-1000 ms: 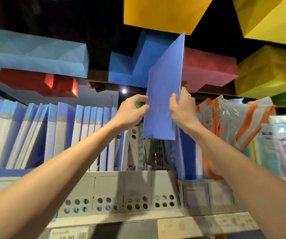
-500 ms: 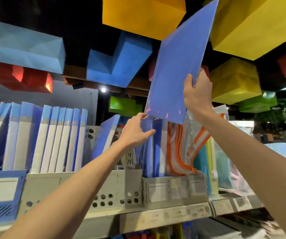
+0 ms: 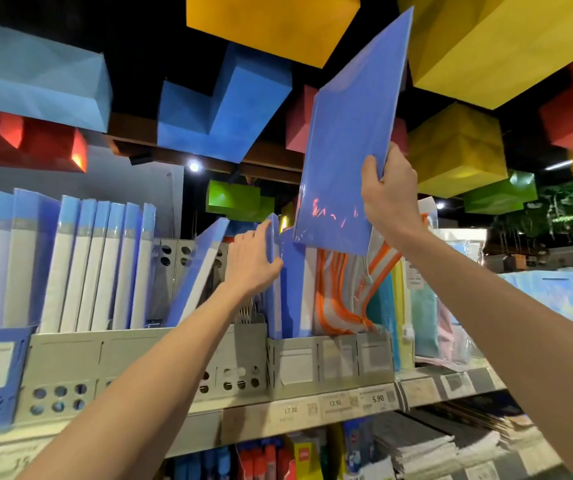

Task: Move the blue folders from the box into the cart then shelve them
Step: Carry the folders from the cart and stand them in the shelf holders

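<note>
My right hand [image 3: 387, 192] grips a flat blue folder [image 3: 345, 140] by its right edge and holds it tilted above the shelf. Its lower edge hangs just over the blue folders standing in a grey file holder [image 3: 299, 362]. My left hand [image 3: 252, 259] grips the top of one of those standing blue folders [image 3: 274, 271] and holds it leaning left, leaving a gap beside the folder [image 3: 293, 282] next to it. Another blue folder [image 3: 197, 271] leans at an angle further left. The box and the cart are out of view.
A row of blue-and-white binders [image 3: 94, 265] fills grey holders at the left. Orange-striped zip pouches [image 3: 344, 292] and pastel packets [image 3: 427, 320] stand to the right. Price labels run along the shelf edge [image 3: 333, 407]; notebooks lie stacked below. Coloured blocks hang overhead.
My right hand has lifted the folder up and to the right and tilted it. My left hand let go of it, dropped to the shelf and took hold of a standing folder.
</note>
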Demonstrator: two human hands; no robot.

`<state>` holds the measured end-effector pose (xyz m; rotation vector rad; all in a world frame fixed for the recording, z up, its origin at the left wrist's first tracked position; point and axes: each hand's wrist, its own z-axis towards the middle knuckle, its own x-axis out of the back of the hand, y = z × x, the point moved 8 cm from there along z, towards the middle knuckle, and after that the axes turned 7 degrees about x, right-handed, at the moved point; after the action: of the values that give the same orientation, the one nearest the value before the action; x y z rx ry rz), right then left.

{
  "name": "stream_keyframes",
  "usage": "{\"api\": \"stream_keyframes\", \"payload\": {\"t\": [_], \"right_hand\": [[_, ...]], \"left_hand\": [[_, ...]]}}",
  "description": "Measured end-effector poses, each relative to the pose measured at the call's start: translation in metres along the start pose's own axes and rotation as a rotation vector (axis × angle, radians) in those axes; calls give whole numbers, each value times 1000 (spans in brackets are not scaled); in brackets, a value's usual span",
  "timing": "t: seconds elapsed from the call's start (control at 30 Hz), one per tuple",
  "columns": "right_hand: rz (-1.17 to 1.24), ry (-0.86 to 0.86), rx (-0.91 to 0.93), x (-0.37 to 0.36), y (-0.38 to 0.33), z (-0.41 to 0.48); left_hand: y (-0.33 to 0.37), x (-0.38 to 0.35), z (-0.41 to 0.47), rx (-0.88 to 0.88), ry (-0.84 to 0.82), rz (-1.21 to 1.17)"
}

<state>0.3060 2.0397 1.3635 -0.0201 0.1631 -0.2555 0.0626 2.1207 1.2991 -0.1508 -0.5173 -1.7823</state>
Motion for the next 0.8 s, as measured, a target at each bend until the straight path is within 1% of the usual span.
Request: {"api": "stream_keyframes", "payload": {"t": [0.17,0.27,0.4,0.67,0.8], "right_hand": [[-4,-93,-95,-42,28,-30],[17,-138,-109,-66,46,-46],[21,-171,-117,-88,65,-63],[62,-205,-197,-127,98,-92],[105,-228,-172,-139,102,-111]], "left_hand": [[-8,4,-1,-31,-38,-4],[-9,2,1,-52,-55,-22],[-14,-2,3,-83,-93,-69],[-10,-1,-6,-171,-142,-190],[-15,-7,-6,-182,-171,-219]]}}
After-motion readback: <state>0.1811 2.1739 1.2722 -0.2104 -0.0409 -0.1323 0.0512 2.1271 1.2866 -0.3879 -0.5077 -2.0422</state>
